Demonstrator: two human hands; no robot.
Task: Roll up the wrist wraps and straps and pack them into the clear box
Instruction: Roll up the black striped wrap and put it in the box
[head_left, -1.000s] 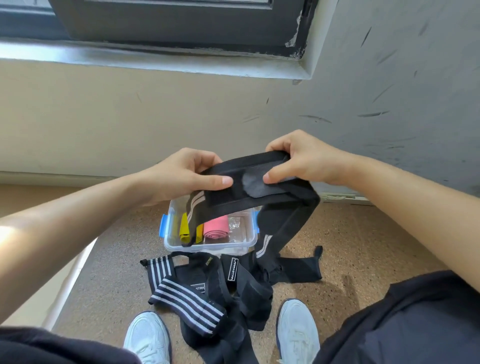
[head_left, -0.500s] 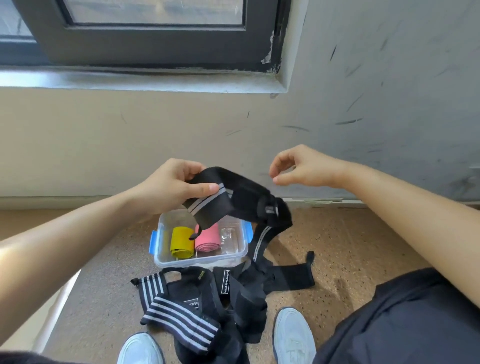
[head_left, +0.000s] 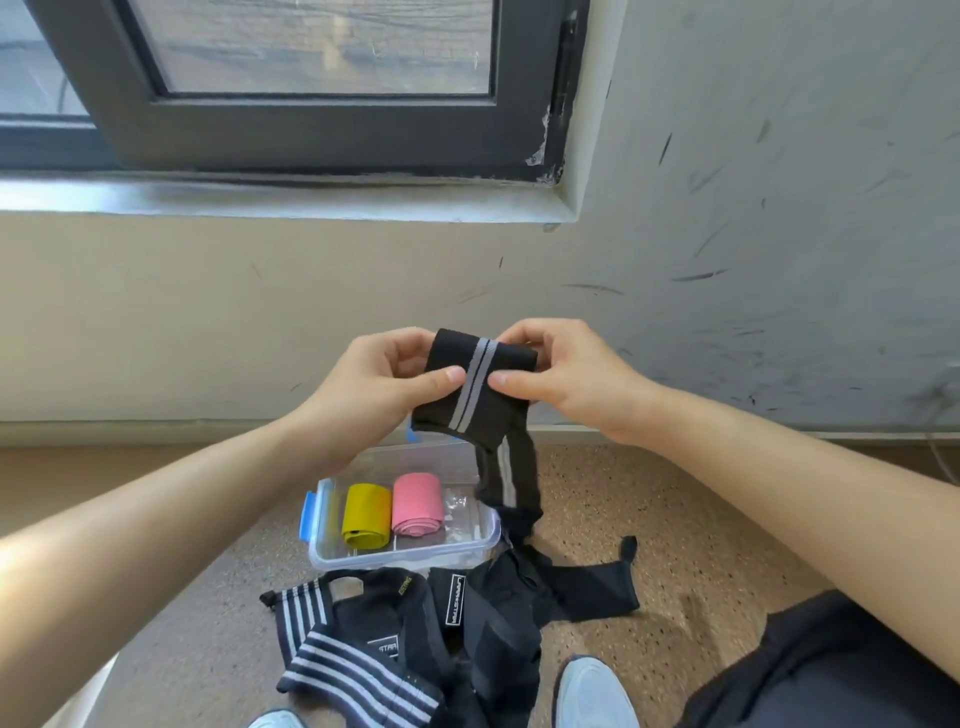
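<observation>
A black wrist wrap with two grey stripes is held up in front of the wall. My left hand pinches its left edge and my right hand pinches its right edge. The wrap's loose tail hangs down toward the floor. Below it the clear box with blue clips sits on the floor, holding a yellow roll and a pink roll. A heap of black wraps and straps with white stripes lies in front of the box.
The speckled brown floor runs to a scuffed wall below a dark-framed window. My white shoes and dark trouser leg sit at the bottom edge.
My right hand let go of the strap, then took it again. Both hands now hold a folded, striped end upright. The camera tilted up, showing more window.
</observation>
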